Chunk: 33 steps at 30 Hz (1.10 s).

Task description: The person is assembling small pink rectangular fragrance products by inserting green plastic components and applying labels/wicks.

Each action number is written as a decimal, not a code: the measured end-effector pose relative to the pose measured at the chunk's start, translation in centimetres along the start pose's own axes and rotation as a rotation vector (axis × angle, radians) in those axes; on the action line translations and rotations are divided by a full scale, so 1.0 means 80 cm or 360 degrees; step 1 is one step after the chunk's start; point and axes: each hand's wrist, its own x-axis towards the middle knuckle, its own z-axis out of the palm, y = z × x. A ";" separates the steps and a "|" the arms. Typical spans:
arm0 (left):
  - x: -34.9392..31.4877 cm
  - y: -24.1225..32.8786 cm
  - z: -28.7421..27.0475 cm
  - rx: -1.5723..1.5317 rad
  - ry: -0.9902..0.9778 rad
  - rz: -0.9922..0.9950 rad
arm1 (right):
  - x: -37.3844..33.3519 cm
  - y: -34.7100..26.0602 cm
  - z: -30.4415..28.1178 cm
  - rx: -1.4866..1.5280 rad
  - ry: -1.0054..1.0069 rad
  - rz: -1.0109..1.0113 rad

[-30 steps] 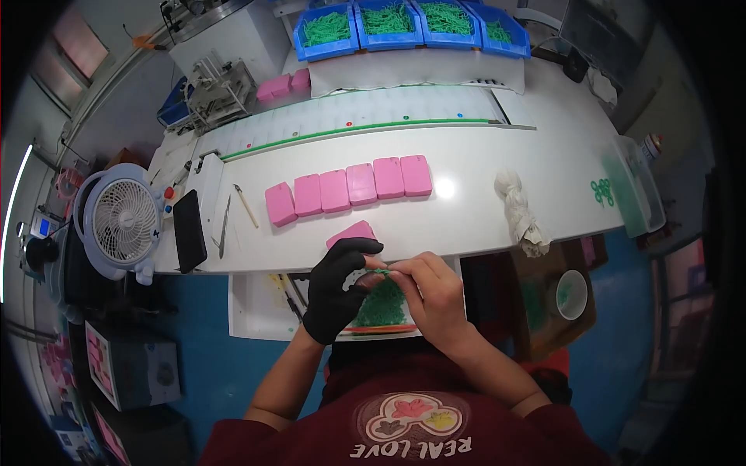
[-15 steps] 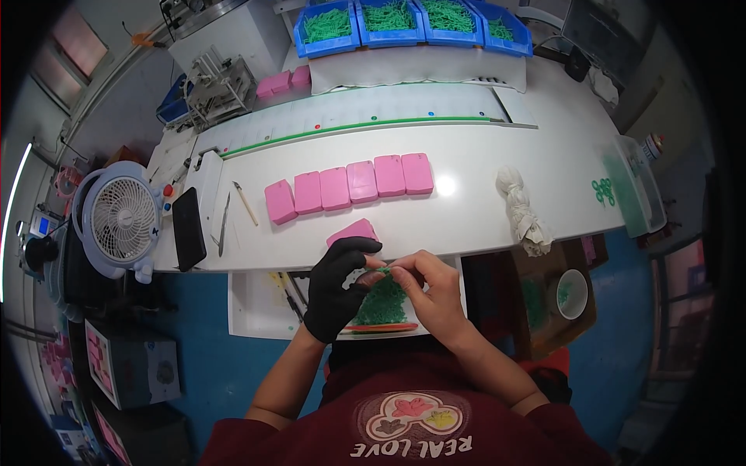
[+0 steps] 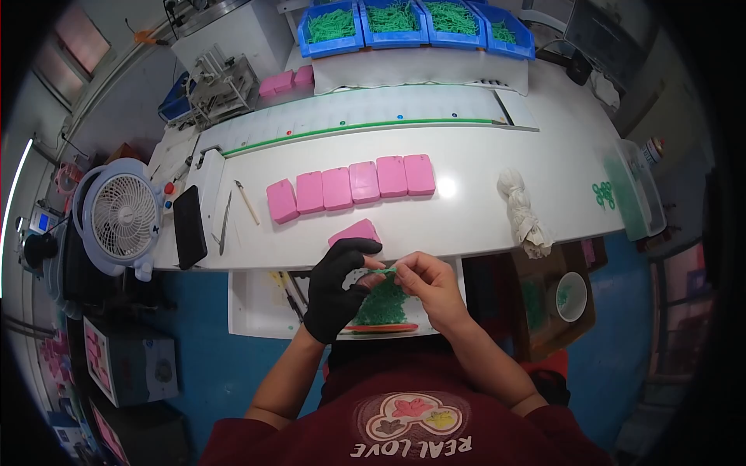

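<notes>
Hardly any change since a second ago: my gloved left hand [image 3: 339, 289] and bare right hand [image 3: 430, 289] stay pinched on small green piece [image 3: 382, 271], frame centre, above tray of green parts [image 3: 381, 308]; fitting continues, I judge

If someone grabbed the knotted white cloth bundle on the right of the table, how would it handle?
The white cloth bundle looks twisted and knotted, so it would probably sag and flop rather than hold its shape. It seems light for its bulk. Lying flat with its lower end over the table edge, it likely won't roll, but a push could slide it off.
</notes>
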 end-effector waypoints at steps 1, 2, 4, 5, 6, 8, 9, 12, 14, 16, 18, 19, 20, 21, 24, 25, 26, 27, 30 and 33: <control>0.000 0.000 0.000 -0.0002 0.0001 -0.0001 | 0.000 0.000 0.000 0.0030 -0.0009 0.0031; 0.000 0.000 0.000 -0.0005 0.0001 -0.0002 | 0.001 0.002 0.000 0.0030 -0.0009 0.0031; 0.000 0.001 0.001 -0.0006 0.0004 -0.0006 | 0.001 0.006 -0.001 0.0140 -0.0032 0.0112; 0.000 0.001 0.001 -0.0007 0.0007 -0.0011 | 0.001 0.006 -0.001 0.0139 -0.0031 0.0111; 0.000 0.001 0.001 -0.0006 0.0007 -0.0011 | 0.001 0.006 0.000 0.0141 -0.0033 0.0126; 0.000 0.001 0.001 -0.0013 0.0007 -0.0010 | 0.001 0.006 0.000 0.0142 -0.0035 0.0141; 0.000 0.000 0.001 -0.0013 0.0007 -0.0010 | 0.001 0.007 0.000 0.0153 -0.0048 0.0140; -0.001 -0.003 0.001 -0.0010 0.0002 0.0008 | -0.001 0.001 0.003 0.0125 -0.0015 0.0128; -0.001 -0.004 0.000 0.0003 0.0011 -0.0002 | -0.001 -0.002 0.003 0.0086 0.0032 0.0116; 0.000 -0.001 0.001 -0.0032 0.0026 -0.0024 | -0.002 -0.003 0.000 -0.0044 0.0056 0.0039; 0.000 0.001 0.001 -0.0063 0.0044 -0.0048 | -0.003 -0.005 0.001 -0.0135 0.0085 -0.0024; -0.001 0.000 0.000 -0.0051 0.0054 -0.0048 | -0.003 -0.006 0.002 -0.0228 0.0109 -0.0085; -0.001 0.000 0.000 -0.0038 0.0064 -0.0048 | -0.003 -0.008 0.003 -0.0225 0.0109 -0.0085; -0.001 0.000 0.001 -0.0039 0.0060 -0.0046 | -0.004 -0.010 0.005 -0.0254 0.0127 -0.0121; -0.001 -0.001 0.001 -0.0041 0.0048 -0.0081 | -0.006 -0.011 0.005 -0.0307 0.0152 -0.0167; -0.002 -0.003 0.000 -0.0036 0.0037 -0.0063 | -0.006 -0.011 0.005 -0.0331 0.0157 -0.0175; -0.002 -0.005 0.000 -0.0030 0.0026 -0.0045 | -0.006 -0.012 0.005 -0.0331 0.0157 -0.0176; -0.002 -0.004 0.000 -0.0029 0.0025 -0.0044 | -0.006 -0.012 0.005 -0.0350 0.0163 -0.0177; -0.001 0.002 0.001 -0.0057 0.0035 -0.0032 | -0.006 -0.010 0.007 -0.0336 0.0179 -0.0202; 0.001 0.010 0.001 -0.0169 0.0111 -0.0100 | -0.006 -0.010 0.010 -0.0326 0.0214 -0.0259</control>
